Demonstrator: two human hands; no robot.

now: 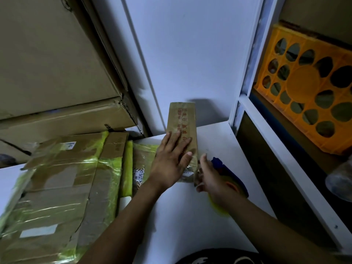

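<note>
Cardboard parcel (182, 121) with red print lies at the back edge of the white bench (190, 216), near the wall. Your left hand (171, 159) presses flat on its near half, fingers straight. Your right hand (213, 180), touching the parcel's near right corner, grips a blue and yellow tape dispenser (228, 170).

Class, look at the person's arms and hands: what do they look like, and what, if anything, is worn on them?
The left forearm and right forearm are bare, with no sleeve in view. The left hand and right hand wear no gloves, and no ring, watch or bracelet shows on the sides that face the camera.
</note>
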